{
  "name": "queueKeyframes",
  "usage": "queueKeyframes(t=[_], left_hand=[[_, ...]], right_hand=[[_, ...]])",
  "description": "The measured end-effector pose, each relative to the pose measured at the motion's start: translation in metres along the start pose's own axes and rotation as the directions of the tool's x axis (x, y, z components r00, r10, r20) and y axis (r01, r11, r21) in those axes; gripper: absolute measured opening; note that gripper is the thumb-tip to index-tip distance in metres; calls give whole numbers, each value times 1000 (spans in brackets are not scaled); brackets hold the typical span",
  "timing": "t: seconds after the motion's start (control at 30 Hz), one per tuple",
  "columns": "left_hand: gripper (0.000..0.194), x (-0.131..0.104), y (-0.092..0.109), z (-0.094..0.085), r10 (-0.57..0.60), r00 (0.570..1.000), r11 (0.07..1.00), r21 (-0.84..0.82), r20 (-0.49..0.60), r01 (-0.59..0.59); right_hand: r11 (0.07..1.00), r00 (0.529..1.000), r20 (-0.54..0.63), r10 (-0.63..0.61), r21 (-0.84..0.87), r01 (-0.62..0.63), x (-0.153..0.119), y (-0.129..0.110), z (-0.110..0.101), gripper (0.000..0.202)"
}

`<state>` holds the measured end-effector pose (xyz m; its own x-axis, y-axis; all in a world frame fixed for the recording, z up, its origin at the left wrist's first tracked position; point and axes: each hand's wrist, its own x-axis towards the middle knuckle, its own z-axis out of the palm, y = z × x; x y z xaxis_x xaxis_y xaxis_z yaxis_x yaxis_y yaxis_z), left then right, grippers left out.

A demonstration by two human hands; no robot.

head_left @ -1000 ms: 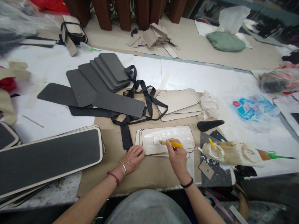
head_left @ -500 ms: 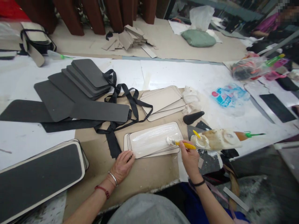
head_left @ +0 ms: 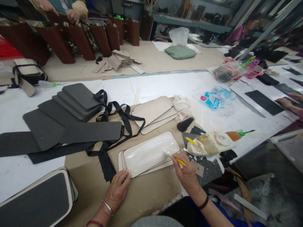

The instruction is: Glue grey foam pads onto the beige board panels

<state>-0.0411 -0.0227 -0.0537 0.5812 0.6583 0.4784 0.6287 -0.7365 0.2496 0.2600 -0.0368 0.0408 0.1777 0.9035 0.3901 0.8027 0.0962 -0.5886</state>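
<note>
My right hand (head_left: 187, 173) is closed around a yellow-handled brush (head_left: 178, 160), whose white-coated bristles touch the right part of the top cream panel (head_left: 151, 154). Wet, shiny white streaks cover much of that panel, which lies on a small fanned stack. My left hand (head_left: 119, 186) rests with its fingertips at the stack's lower left corner, fingers close together but lying flat. To the right, a glue-crusted container (head_left: 208, 143) holds white paste, with another yellow handle (head_left: 190, 140) in it.
Dark grey panels (head_left: 80, 97) and black straps (head_left: 126, 116) lie at the left. More cream panels (head_left: 153, 108), a crumpled cloth (head_left: 181, 105) and a black tool (head_left: 185, 124) are beyond the stack. Other people's hands (head_left: 74, 15) show behind brown bags (head_left: 82, 41) and at the right edge.
The view has tilted up and shifted. The brush has moved down slightly toward the panel's lower right edge, still in my right hand. My left hand remains at the stack's corner.
</note>
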Motion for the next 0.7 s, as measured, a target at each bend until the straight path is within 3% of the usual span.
queueKeyframes(t=[0.13, 0.27, 0.47, 0.57, 0.7], left_hand=[[36, -1, 0, 2, -4, 1000, 1000, 8, -9, 4], [37, 0, 0, 3, -8, 1000, 1000, -2, -18, 8], [42, -2, 2, 2, -35, 999, 999, -11, 17, 35], [42, -1, 3, 1, -45, 999, 999, -6, 29, 46], [34, 2, 4, 0, -33, 999, 999, 5, 10, 33]], right_hand=[[994, 998, -48, -40, -99, 35, 21, 23, 4, 16], [988, 995, 76, -59, -139, 69, 20, 34, 16, 17], [985, 985, 170, -31, 174, 1, -4, -24, 29, 15], [917, 972, 189, 137, 348, -197, -5, -55, 45, 13], [745, 892, 304, 334, 495, -447, -1, -73, 77, 21]])
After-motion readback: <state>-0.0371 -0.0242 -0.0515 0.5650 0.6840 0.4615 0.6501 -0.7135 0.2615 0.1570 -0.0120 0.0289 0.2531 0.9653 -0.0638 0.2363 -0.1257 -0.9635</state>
